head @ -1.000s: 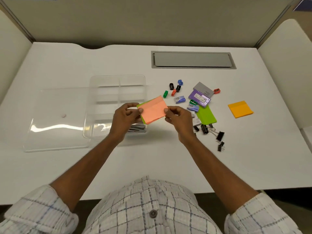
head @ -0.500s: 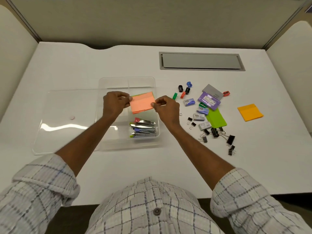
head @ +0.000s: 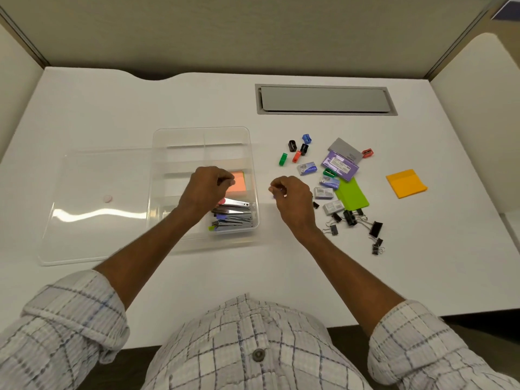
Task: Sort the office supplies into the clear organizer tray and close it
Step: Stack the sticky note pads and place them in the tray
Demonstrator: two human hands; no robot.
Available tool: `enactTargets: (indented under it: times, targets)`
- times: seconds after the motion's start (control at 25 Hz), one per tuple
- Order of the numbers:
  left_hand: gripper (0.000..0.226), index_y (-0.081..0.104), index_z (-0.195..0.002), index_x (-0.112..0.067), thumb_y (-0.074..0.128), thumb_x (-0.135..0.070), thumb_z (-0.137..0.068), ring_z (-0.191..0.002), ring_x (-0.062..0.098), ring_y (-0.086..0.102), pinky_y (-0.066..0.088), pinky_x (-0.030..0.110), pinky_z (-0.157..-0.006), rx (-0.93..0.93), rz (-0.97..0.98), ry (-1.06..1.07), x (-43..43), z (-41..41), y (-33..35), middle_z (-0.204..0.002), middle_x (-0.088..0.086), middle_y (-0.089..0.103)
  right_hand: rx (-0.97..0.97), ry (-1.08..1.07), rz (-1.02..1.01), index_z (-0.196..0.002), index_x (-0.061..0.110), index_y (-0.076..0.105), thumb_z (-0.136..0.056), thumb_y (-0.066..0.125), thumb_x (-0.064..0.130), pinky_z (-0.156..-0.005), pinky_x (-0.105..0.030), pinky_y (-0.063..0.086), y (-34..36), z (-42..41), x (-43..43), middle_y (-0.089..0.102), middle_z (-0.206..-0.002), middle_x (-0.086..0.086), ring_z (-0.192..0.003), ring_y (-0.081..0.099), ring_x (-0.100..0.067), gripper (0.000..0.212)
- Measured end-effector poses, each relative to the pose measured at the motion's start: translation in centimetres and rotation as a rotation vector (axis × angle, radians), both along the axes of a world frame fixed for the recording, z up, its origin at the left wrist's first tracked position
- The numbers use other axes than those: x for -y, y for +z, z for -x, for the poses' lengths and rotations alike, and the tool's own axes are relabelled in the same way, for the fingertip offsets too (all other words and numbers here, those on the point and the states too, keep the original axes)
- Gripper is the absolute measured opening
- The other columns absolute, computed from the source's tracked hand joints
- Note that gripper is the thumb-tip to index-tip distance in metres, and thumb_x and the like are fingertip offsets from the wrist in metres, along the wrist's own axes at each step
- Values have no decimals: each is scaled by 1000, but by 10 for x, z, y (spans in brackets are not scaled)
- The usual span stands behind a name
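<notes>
The clear organizer tray [head: 201, 130] stands open at the table's middle, its clear lid [head: 98, 192] lying flat to its left. A pink sticky note pad [head: 238, 183], with a green one under it, lies in a right-hand compartment. My left hand [head: 206, 190] hovers over the tray with curled fingers that pinch the pad's left edge. Just outside the tray's right wall, my right hand [head: 291, 197] is loosely curled and holds nothing. Several staplers [head: 233, 218] fill the near right compartment.
Loose on the table to the right lie a green sticky pad [head: 351, 195], an orange pad [head: 406, 183], staple boxes [head: 323, 192], a purple box [head: 340, 164], small sharpeners [head: 298, 149] and black binder clips [head: 350, 218]. A grey cable hatch [head: 325, 99] is set in the back.
Both hands carried the pink pad from above the table into the tray and lowered it into a compartment. My right hand has let go and drawn back to the right of the tray.
</notes>
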State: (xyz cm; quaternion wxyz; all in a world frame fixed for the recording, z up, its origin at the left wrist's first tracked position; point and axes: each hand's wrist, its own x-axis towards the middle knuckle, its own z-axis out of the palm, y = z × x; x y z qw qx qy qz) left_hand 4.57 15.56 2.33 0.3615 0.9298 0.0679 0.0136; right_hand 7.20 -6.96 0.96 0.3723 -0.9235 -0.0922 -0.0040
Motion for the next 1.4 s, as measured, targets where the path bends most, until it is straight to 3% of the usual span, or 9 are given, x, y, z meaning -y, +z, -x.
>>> enactTargets:
  times: [0.12, 0.4, 0.56, 0.72, 0.84, 0.92, 1.04, 1.24, 1.4]
  targets:
    - [20, 77, -104, -15, 67, -26, -90, -85, 13, 68, 55, 35, -85, 61, 13, -96, 31, 0, 2, -100, 1, 76, 8, -64, 12, -107, 14, 70, -94, 64, 17, -86, -32, 55, -5, 3, 35, 72, -103, -2, -93, 66, -14, 15]
    - [24, 74, -112, -14, 67, -23, -91, -94, 17, 67, 53, 34, -87, 49, 50, -284, 129, -18, 5, -106, 3, 73, -56, -320, 58, -114, 11, 68, -92, 66, 16, -88, -28, 49, -9, -11, 142, 68, -113, -8, -103, 66, -23, 23]
    - [27, 71, -117, -13, 64, -23, -94, -98, 16, 66, 53, 35, -90, -3, 53, -373, 178, -27, 3, -113, 3, 72, -290, -354, 242, -129, 6, 54, -86, 74, 29, -97, -38, 43, -16, -37, 186, 56, -126, -18, -119, 54, -33, 52]
    - [28, 69, -119, -10, 63, -21, -94, -98, 17, 67, 53, 30, -89, -75, 90, -352, 212, -39, 1, -117, 7, 71, -409, -362, 196, -126, 5, 51, -71, 87, 34, -93, -38, 45, -20, -56, 198, 55, -127, -18, -120, 53, -33, 72]
    - [28, 70, -118, -10, 64, -21, -94, -95, 14, 67, 52, 25, -86, -118, 106, -317, 225, -44, -5, -117, 7, 71, -509, -377, 150, -117, 5, 58, -66, 91, 33, -88, -37, 48, -19, -71, 206, 63, -120, -14, -116, 58, -29, 67]
    - [29, 70, -119, -10, 64, -22, -94, -95, 13, 66, 50, 23, -84, -142, 115, -289, 231, -46, -9, -118, 7, 72, -582, -369, 124, -98, 8, 64, -70, 88, 30, -81, -35, 50, -19, -80, 211, 66, -103, -11, -102, 61, -27, 43]
    - [28, 71, -117, -10, 65, -23, -93, -95, 13, 67, 47, 20, -80, -178, 138, -239, 237, -49, -13, -117, 6, 72, -670, -402, -195, -68, 14, 54, -81, 80, 22, -64, -32, 49, -13, -84, 215, 62, -78, -9, -78, 57, -25, 30]
    - [34, 76, -106, -12, 62, -41, -94, -80, 12, 67, 49, 22, -73, -172, 224, -117, 246, -49, -13, -101, 6, 77, -797, -408, -819, -103, 1, 65, -88, 72, 8, -61, -21, 61, 13, -69, 223, 73, -97, -13, -70, 73, -17, 18]
    - [44, 72, -108, -11, 61, -50, -92, -84, 15, 76, 61, 27, -72, -389, 759, 35, 263, -53, -7, -97, 6, 78, -768, -357, -869, -101, 5, 65, -90, 68, 5, -66, -21, 61, 24, -58, 234, 74, -98, -11, -74, 76, -19, 12]
